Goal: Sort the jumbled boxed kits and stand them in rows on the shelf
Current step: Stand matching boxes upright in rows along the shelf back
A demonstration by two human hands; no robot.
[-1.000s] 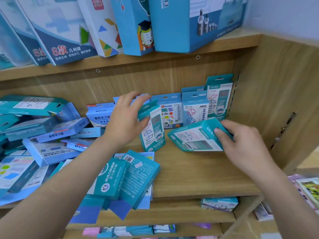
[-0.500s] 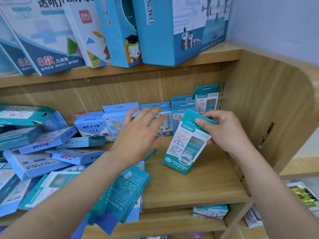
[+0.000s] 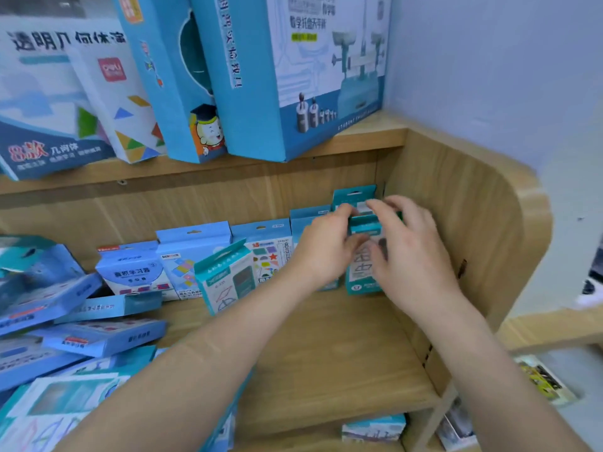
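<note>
Teal card is what I'm tracking: the teal kit box (image 3: 361, 283) now stands upright on the shelf board (image 3: 326, 360) at the far right end, just in front of a taller teal box (image 3: 354, 195) in the back corner. Half a second ago my right hand (image 3: 409, 256) carried it tilted in the air over the middle of the board, so it has gone from carried to nearly placed. That hand's fingers are curled over its top and front, gripping it. The left hand (image 3: 326, 249), which was spread and reaching, has come across and seems to pinch the box's upper left edge between thumb and fingers, though blur softens that. I judge this is the squaring-up step, with release not yet made. The second teal kit (image 3: 225, 278) that the left hand held a second ago now stands free, slightly tilted, in front of the back row of blue kits (image 3: 192, 256), so a front row has two members well apart. To the left lies the jumbled pile (image 3: 71, 324) of flat blue and teal boxes, most of the work still to do. The wooden side panel (image 3: 463, 230) is just beside my right hand and leaves little room for the fingers to withdraw. Large boxes (image 3: 293, 76) lean on the shelf above, and one small box (image 3: 373, 427) lies on the shelf below.
</note>
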